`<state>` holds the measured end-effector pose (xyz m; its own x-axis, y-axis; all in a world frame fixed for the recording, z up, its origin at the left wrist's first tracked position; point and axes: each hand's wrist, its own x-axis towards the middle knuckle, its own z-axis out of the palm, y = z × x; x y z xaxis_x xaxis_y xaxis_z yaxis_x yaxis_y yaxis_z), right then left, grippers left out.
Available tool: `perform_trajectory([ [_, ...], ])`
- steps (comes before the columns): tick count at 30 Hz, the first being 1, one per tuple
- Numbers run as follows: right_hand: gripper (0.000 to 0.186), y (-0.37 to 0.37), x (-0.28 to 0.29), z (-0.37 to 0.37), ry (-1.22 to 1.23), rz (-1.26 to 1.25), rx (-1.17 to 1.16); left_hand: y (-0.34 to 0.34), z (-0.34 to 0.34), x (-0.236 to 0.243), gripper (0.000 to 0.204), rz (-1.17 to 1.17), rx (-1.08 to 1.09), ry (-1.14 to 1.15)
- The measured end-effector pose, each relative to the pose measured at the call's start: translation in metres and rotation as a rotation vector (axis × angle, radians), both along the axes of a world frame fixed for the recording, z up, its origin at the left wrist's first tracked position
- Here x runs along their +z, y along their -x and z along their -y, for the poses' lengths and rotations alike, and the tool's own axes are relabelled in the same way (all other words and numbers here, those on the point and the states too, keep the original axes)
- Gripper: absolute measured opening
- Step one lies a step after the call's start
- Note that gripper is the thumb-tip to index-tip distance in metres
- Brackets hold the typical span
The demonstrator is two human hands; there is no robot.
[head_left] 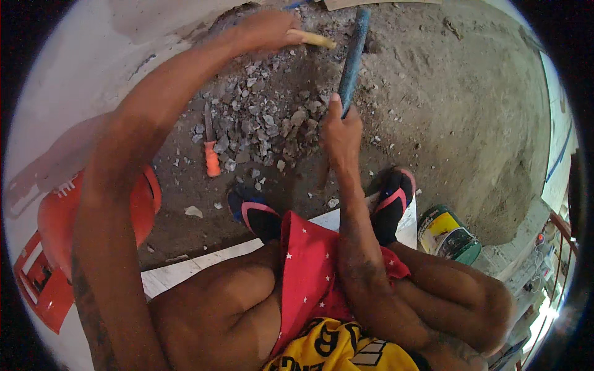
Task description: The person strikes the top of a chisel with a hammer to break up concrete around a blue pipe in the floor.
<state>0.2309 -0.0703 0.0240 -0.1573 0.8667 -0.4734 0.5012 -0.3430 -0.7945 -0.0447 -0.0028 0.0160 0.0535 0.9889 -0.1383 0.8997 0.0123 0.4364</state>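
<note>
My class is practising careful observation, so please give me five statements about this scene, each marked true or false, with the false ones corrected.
1. The right hand grips a blue-grey rod. True.
2. The left hand is empty. False: it holds a pale yellowish handle.
3. An orange-handled tool lies on the ground beside broken grey rubble. True.
4. The bucket with the yellow label is to the left of both feet. False: it is to the right of the right foot.
5. The red cloth over the lap is patterned with white stars. True.
</note>
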Motion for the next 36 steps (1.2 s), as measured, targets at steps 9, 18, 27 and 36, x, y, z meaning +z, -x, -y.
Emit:
perform_trajectory([
  [9,0.047,0.002,-0.003,0.022,0.067,0.153,0.077,0.012,-0.015,0.034,0.042,-0.272,-0.228,0.185],
  [18,0.045,0.009,0.002,0.023,0.011,-0.005,-0.102,0.004,-0.019,0.052,0.046,-0.288,-0.216,0.382],
  [27,0.044,0.006,0.007,0.02,-0.004,0.055,-0.029,-0.029,-0.018,0.066,0.06,-0.311,-0.246,0.301],
  [36,0.038,0.008,0.002,0.023,0.03,-0.151,-0.086,0.004,-0.044,0.019,0.054,-0.261,-0.223,0.132],
])
